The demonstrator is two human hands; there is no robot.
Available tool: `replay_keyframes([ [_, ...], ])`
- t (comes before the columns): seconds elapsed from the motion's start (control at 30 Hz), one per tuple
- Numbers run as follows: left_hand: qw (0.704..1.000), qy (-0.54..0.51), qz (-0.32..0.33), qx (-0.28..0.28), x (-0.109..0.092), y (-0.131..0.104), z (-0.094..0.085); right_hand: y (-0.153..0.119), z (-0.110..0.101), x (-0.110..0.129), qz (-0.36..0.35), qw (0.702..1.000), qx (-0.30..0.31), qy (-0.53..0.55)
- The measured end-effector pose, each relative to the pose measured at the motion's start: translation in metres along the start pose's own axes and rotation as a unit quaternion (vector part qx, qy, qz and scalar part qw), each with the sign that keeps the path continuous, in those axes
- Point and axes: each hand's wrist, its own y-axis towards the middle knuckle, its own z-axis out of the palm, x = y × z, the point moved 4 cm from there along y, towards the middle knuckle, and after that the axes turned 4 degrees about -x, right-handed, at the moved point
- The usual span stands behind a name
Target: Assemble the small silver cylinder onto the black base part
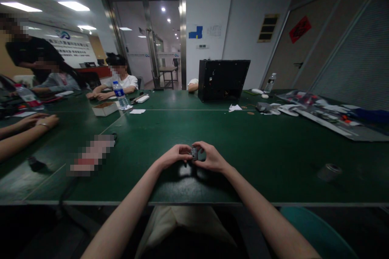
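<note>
Between both my hands, just above the green table [158,129], is a small grey metal-looking part [194,153] with dark openings in its face. My left hand [178,154] pinches its left side with thumb and fingertips. On the other side, my right hand [209,157] has thumb and forefinger curved around the part, leaving a round gap through which the table shows. Its exact kind is too small to make out, and my fingers cover its edges. A shadow of my hands falls on the tabletop below.
A grey cylinder [330,172] lies at right. To the left are a blurred-out flat item [92,156] with a cable and a small black object [36,164]. Farther back stand a black box [223,81], a water bottle [120,96] and an open carton [105,108]. Other people sit at left.
</note>
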Motion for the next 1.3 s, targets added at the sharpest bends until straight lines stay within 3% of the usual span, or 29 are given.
replay_keyframes([
  [1.3,0.997,0.059,-0.025,-0.033,0.0055,0.0017,-0.0043,-0.0014,0.0056,0.0004,-0.007,0.999,0.029,-0.030],
])
